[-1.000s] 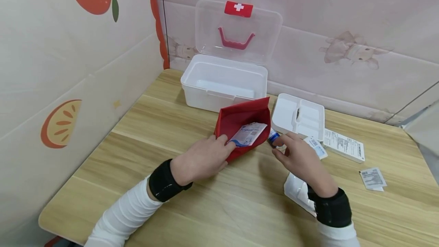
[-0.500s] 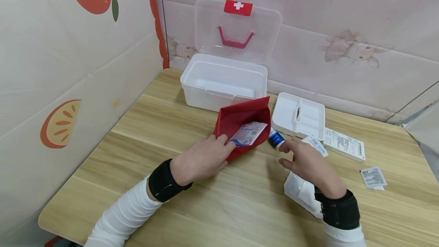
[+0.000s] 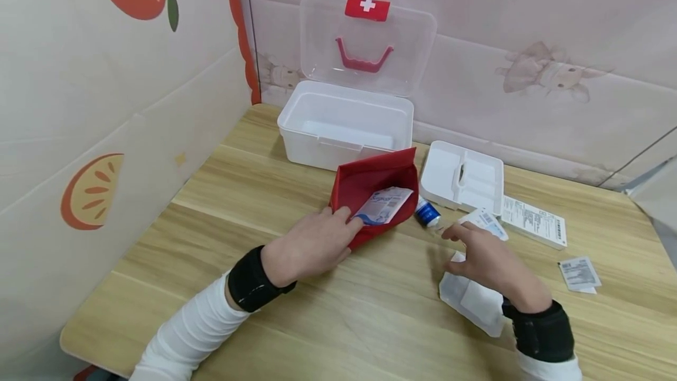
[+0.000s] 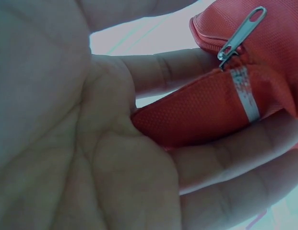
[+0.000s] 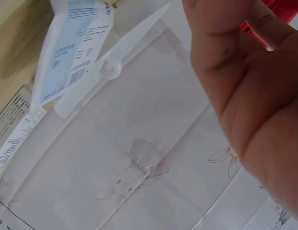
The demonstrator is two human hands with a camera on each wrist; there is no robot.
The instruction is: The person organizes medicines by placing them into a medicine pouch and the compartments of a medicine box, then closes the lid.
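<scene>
My left hand [image 3: 312, 246] holds the near left edge of a red zip pouch [image 3: 378, 167], whose mouth gapes upward. In the left wrist view the pouch's corner and metal zip pull [image 4: 242, 36] lie between the fingers. A white and blue printed packet [image 3: 385, 204] sits inside the pouch. Against the pouch's right side, a small blue and white bottle [image 3: 426, 213] lies on the table. My right hand [image 3: 494, 263] is apart from the bottle, its fingers loosely bent around nothing, above a clear and white packet [image 3: 473, 301].
Behind the pouch stands a white first-aid box [image 3: 322, 149] with its clear lid [image 3: 317, 46] raised. A white divided tray [image 3: 439, 172], a printed packet [image 3: 489, 222], a flat white box [image 3: 534, 222] and small sachets [image 3: 579, 273] lie to the right on the wooden table [image 3: 211, 234].
My right hand has drawn back from the bottle, rightward and toward me, and more of the bottle shows. The left hand and the pouch have stayed put.
</scene>
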